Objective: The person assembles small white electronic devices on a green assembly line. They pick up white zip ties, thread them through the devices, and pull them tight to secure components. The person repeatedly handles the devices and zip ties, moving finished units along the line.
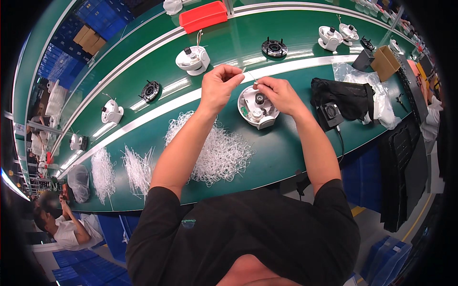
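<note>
Above a white round camera housing (258, 125), my left hand (220, 88) pinches the end of a thin white cable tie (244, 70). My right hand (280, 95) is closed at its fingertips around the thin strands rising from the housing; the exact grip is too small to make out. A dark lens and a green board show inside the housing, which rests open side up on the green bench. Left of it lies a large tangled heap of looped white cable ties (220, 155), partly behind my left forearm. Straighter bundles of white ties (138, 171) lie farther left.
Beyond a metal rail, white camera units (192, 61) and black round bases (274, 47) stand on a green conveyor. A red tray (203, 17) sits behind them. To the right are a black bag (343, 97), a black device (329, 114) with a cable, and clear plastic (385, 107). Another person (71, 231) sits left.
</note>
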A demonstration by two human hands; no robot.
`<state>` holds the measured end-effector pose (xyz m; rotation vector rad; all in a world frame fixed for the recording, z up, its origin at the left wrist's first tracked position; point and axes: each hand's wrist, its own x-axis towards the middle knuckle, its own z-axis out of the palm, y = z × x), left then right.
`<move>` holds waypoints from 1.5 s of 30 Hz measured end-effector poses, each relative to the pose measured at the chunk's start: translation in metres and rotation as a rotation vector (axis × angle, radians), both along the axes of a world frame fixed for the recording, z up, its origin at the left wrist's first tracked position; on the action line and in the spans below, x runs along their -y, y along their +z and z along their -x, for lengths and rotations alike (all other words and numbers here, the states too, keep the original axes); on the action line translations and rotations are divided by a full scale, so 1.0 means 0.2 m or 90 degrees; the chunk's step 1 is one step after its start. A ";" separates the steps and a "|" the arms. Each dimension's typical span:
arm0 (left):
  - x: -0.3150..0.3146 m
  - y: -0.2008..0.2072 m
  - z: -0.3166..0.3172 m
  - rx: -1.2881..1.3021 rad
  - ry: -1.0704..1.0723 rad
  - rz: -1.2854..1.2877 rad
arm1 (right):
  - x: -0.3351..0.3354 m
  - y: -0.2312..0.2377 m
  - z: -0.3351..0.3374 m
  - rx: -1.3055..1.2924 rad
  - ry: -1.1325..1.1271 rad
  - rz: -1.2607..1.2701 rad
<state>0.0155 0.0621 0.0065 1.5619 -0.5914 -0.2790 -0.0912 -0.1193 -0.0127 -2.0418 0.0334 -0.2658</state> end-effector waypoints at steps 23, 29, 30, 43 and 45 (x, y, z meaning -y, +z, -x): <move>0.06 -0.02 0.08 0.205 -0.077 -0.284 | 0.01 -0.05 -0.01 0.038 -0.010 -0.198; 0.08 -0.08 0.06 0.495 -0.101 -0.285 | 0.05 -0.08 -0.03 -0.040 -0.113 -0.514; 0.08 -0.08 0.07 0.521 -0.114 -0.307 | 0.06 -0.09 -0.03 -0.048 -0.146 -0.589; 0.06 -0.11 0.09 0.448 -0.068 -0.343 | 0.06 -0.08 0.02 0.150 0.033 0.195; 0.06 -0.11 0.10 0.449 -0.057 -0.339 | 0.03 -0.03 0.03 0.093 0.031 0.253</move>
